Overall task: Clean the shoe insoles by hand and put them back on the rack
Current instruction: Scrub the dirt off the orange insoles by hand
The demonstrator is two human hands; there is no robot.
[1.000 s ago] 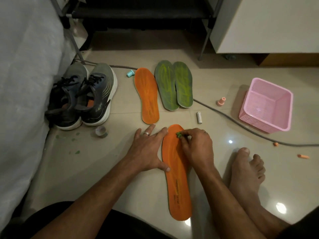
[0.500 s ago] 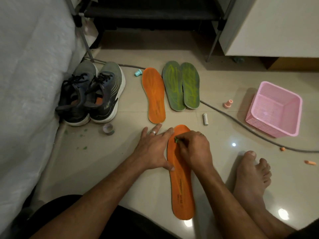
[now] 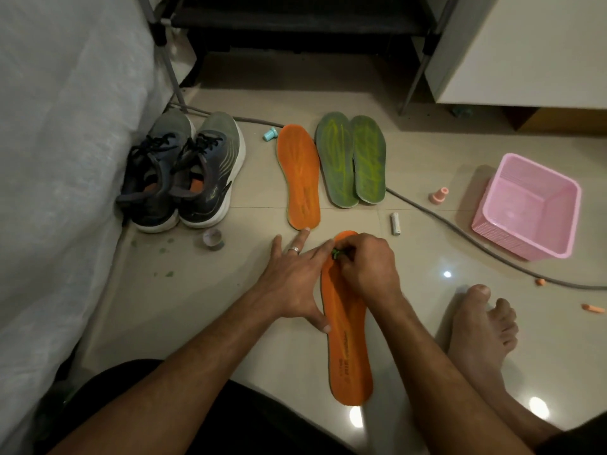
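Left hand (image 3: 295, 284) flat on near insole (image 3: 348, 349); right fingers (image 3: 353, 254) pinch green bit (image 3: 335, 253); battery (image 3: 396, 223) beside.

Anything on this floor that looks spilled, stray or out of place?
Yes. Small green flecks lie scattered on the tiles near the sneakers, like picked-off debris. A loose battery, small caps and orange bits are strewn about, and a grey cable snakes across the floor.
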